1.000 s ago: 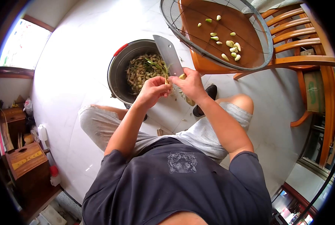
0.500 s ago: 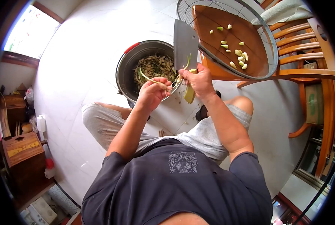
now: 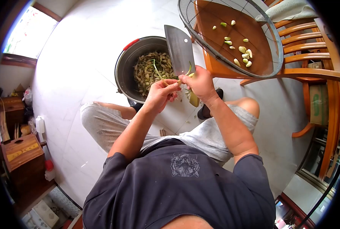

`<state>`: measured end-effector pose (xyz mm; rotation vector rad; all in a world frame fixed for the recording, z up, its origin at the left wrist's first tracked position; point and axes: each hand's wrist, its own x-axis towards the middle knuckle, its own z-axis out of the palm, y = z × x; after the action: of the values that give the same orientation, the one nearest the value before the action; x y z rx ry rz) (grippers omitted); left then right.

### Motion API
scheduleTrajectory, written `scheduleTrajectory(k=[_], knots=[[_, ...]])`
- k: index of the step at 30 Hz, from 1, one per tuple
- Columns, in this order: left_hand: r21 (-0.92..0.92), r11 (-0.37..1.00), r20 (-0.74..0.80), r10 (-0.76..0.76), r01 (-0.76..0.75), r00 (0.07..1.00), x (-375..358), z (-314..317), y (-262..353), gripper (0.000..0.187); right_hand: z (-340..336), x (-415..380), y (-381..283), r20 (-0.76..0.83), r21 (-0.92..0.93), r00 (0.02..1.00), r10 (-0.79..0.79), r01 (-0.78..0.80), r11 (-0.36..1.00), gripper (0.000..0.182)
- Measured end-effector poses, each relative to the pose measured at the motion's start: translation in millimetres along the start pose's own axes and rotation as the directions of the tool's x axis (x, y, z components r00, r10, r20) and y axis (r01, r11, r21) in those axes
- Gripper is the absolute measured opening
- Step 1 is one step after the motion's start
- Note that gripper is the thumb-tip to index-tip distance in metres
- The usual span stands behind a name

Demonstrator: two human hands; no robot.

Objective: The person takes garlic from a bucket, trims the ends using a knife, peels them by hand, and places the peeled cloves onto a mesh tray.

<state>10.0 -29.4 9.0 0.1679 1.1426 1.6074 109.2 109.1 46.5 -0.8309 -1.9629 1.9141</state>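
Pot (image 3: 125, 72) holds garlic (image 3: 147, 74), basket (image 3: 188, 15) pale cloves (image 3: 242, 49); left grip (image 3: 160, 95) clamps sprout (image 3: 157, 71), right grip (image 3: 201, 84) cleaver (image 3: 179, 49)

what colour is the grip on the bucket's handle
The grip is red; it shows best in the head view.

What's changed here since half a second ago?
The left hand and right hand have come together, and the cleaver in the right has tipped leftward. The left keeps its sprouted stalk; nothing visibly let go. The bucket and the cloves in the wire basket stayed put.
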Motion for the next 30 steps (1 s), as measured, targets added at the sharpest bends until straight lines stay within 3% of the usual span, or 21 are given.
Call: scheduleTrajectory(k=[6,9,12,21,27,30], knots=[[0.137,0.990,0.009,0.018,-0.019,1.000,3.6,1.9,-6.9,0.017,-1.2,-3.7,9.6,-0.017,0.011,1.000,-0.012,0.012,1.000,0.018],[0.011,0.996,0.027,0.089,-0.090,0.996,7.9,-0.2,-17.6,0.014,-1.1,-4.9,10.4,-0.001,0.010,1.000,-0.024,0.024,1.000,0.018],[-0.094,0.991,-0.051,0.095,-0.100,0.994,9.4,-0.2,-24.7,0.011,-2.2,-3.8,13.6,-0.023,0.013,1.000,-0.013,0.014,1.000,0.017],[-0.254,0.966,-0.070,-0.053,0.034,0.996,1.9,5.1,-17.0,0.015,-7.1,-0.6,23.4,-0.047,0.112,0.999,0.022,-0.016,0.994,0.016],[-0.043,0.999,-0.042,-0.035,0.033,0.999,-0.6,10.8,-11.4,0.017,0.1,-4.5,17.3,-0.051,0.052,0.998,-0.036,0.038,0.998,0.012],[-0.097,0.994,-0.031,-0.048,0.045,0.998,2.6,9.8,-12.0,0.019,-0.6,-5.4,16.6,-0.020,0.035,1.000,-0.023,0.024,0.999,0.015]])
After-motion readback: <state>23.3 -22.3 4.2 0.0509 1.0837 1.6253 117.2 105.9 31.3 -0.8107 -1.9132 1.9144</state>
